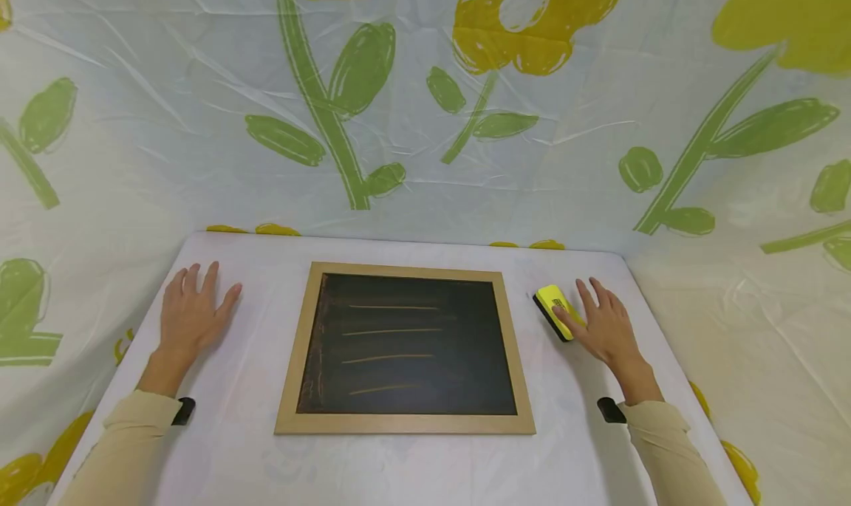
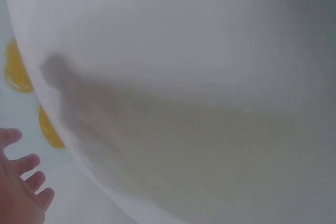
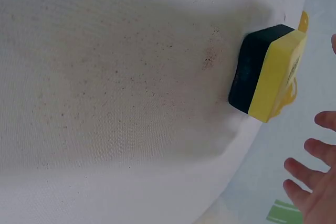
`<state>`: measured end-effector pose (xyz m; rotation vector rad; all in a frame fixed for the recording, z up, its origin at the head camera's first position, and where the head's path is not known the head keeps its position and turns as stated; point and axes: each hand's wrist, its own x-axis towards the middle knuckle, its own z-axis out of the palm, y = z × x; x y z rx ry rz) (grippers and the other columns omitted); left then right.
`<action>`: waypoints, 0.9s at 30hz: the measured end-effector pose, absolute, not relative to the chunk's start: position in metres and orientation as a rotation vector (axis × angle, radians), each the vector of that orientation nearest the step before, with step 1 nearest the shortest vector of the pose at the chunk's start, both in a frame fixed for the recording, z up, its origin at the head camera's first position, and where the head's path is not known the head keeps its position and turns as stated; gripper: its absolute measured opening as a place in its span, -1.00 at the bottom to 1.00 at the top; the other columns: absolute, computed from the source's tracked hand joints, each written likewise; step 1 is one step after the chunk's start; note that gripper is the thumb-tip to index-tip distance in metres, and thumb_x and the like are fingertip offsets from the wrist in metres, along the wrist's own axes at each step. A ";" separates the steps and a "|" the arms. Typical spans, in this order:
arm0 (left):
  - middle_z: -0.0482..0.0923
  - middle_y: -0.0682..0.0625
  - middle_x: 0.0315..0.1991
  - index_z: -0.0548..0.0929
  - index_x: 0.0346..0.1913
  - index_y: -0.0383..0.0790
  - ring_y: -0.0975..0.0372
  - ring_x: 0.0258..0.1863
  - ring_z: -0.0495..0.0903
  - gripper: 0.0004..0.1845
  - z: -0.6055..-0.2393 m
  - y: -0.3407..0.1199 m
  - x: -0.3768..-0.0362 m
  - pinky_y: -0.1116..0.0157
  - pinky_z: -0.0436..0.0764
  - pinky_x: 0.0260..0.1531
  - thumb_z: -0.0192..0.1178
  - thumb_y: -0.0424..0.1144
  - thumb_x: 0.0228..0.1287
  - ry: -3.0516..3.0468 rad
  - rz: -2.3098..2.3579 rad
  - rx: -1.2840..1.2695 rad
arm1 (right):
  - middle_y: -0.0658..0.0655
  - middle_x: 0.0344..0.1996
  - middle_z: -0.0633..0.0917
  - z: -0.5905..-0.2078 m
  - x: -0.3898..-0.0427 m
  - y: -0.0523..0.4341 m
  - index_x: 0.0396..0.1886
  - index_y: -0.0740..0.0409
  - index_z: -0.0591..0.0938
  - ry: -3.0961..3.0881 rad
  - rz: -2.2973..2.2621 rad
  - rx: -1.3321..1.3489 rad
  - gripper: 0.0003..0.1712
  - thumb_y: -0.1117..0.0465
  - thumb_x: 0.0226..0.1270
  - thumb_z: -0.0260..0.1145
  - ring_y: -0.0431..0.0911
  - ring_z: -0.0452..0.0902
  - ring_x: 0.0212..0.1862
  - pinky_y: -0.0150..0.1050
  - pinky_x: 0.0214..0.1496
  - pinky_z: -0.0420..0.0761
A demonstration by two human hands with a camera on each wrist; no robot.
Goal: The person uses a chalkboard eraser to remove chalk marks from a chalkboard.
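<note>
A chalkboard (image 1: 408, 351) in a light wooden frame lies flat in the middle of the table, with several thin horizontal chalk lines on it. To its right is a yellow eraser (image 1: 553, 303) with a black felt base, also seen in the right wrist view (image 3: 268, 72). My right hand (image 1: 605, 329) is just right of the eraser, fingers spread, its thumb overlapping the eraser's edge in the head view. On the far left, my left hand (image 1: 191, 310) is held over the table with fingers apart and nothing in it.
The white tabletop (image 1: 399, 465) carries reddish dust specks near the eraser. A cloth (image 1: 465, 196) printed with yellow flowers and green leaves hangs behind the table and along both sides. Dark wrist straps (image 1: 612, 410) sit at the cuffs of the beige sleeves.
</note>
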<state>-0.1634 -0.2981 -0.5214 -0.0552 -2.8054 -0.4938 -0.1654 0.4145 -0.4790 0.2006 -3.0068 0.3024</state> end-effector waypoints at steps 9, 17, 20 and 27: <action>0.38 -0.61 0.17 0.40 0.30 -0.59 -0.48 0.10 0.36 -0.40 -0.518 -0.284 -0.160 -0.36 0.35 0.05 0.00 -0.04 0.58 -2.794 -0.545 0.006 | 0.54 0.14 0.56 -0.479 -0.169 0.413 0.24 0.46 0.54 -2.736 0.332 0.323 -0.20 -0.02 0.19 0.51 0.49 0.50 0.06 0.41 0.06 0.45; 0.36 -0.58 0.20 0.41 0.31 -0.58 -0.41 0.13 0.38 -0.37 -0.511 -0.270 -0.155 -0.35 0.39 0.06 -0.10 0.02 0.64 -2.828 -0.698 0.097 | 0.54 0.18 0.54 -0.481 -0.167 0.411 0.25 0.43 0.54 -2.759 0.481 0.230 -0.24 -0.02 0.25 0.48 0.48 0.45 0.16 0.42 0.06 0.45; 0.37 -0.56 0.20 0.42 0.31 -0.56 -0.40 0.15 0.39 -0.37 -0.510 -0.265 -0.154 -0.36 0.41 0.04 -0.09 0.04 0.64 -2.826 -0.747 0.119 | 0.54 0.22 0.51 -0.481 -0.167 0.409 0.29 0.42 0.52 -2.798 0.561 0.172 -0.22 -0.06 0.30 0.45 0.46 0.43 0.20 0.42 0.07 0.44; 0.43 -0.51 0.15 0.41 0.33 -0.55 -0.36 0.11 0.46 -0.34 -0.511 -0.255 -0.153 -0.31 0.43 0.07 -0.11 0.07 0.64 -2.800 -0.894 0.122 | 0.56 0.20 0.50 -0.479 -0.169 0.406 0.31 0.50 0.49 -2.801 0.746 0.163 -0.23 0.01 0.35 0.45 0.42 0.53 0.05 0.33 -0.03 0.54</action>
